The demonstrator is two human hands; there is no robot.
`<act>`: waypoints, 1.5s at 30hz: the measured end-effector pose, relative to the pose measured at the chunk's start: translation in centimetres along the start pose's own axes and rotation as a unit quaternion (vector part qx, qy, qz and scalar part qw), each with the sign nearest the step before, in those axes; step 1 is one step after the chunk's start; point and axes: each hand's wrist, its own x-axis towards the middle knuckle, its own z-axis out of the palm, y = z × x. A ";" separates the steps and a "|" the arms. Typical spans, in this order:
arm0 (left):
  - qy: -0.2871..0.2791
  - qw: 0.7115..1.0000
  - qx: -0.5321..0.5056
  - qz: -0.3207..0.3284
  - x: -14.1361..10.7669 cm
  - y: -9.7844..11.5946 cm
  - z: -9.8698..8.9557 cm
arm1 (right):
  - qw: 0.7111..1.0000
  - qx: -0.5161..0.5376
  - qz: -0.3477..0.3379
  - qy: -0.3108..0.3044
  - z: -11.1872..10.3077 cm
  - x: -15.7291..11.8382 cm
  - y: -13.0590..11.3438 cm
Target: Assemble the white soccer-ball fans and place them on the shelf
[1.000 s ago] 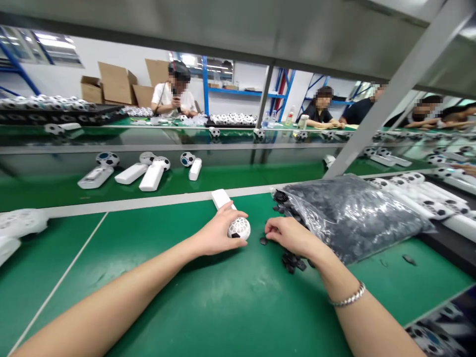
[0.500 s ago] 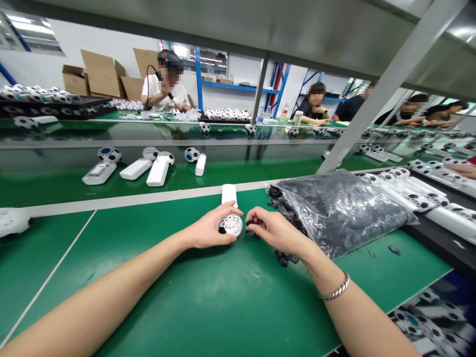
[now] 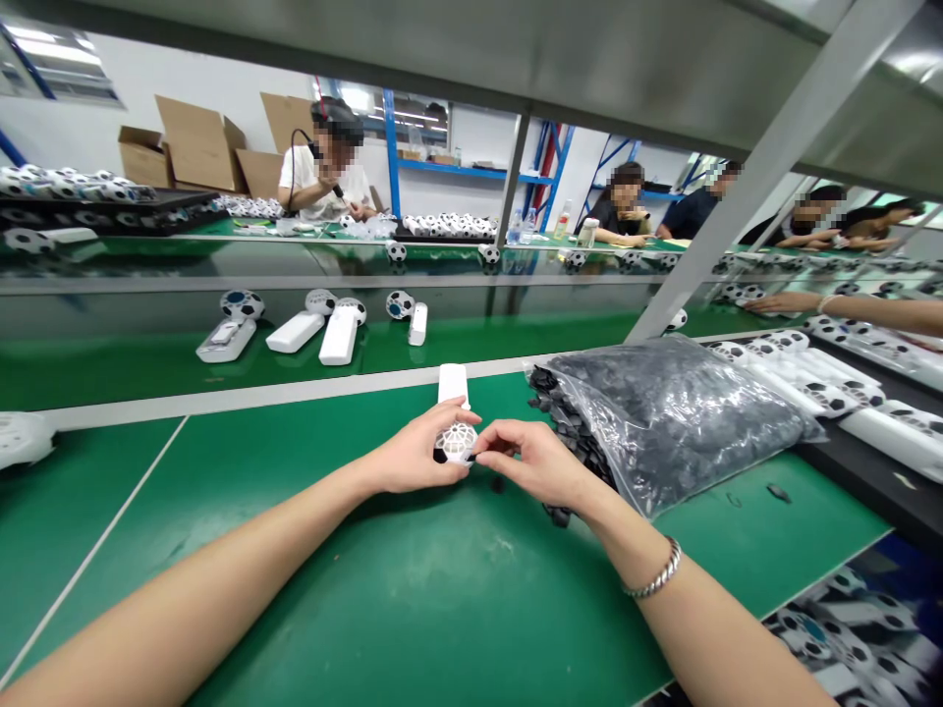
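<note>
So my left hand (image 3: pixel 418 454) curls round the ball end (image 3: pixel 457 441) of a white device (image 3: pixel 453 382) on the green bench (image 3: pixel 413 609), while my right hand (image 3: pixel 537 463) pinches a small black piece (image 3: pixel 473 458) at the ball's right side, near the clear bag (image 3: pixel 685 422) of black parts.

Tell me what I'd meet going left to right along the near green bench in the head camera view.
White piece at the edge, left hand holding a white ball-ended device, right hand, clear bag of black pieces, black tray.
</note>
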 end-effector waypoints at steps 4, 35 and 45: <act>0.010 1.000 -0.007 -0.012 0.0 0.2 0.1 | 0.999 0.029 0.009 0.025 0.9 0.3 0.4; 0.120 0.989 -0.002 -0.085 0.5 -1.0 0.4 | 0.972 -0.183 0.136 -0.053 -1.2 0.3 2.5; 0.164 0.978 -0.066 -0.113 0.6 -1.1 0.2 | 0.979 -0.188 0.074 -0.008 -1.4 0.2 1.6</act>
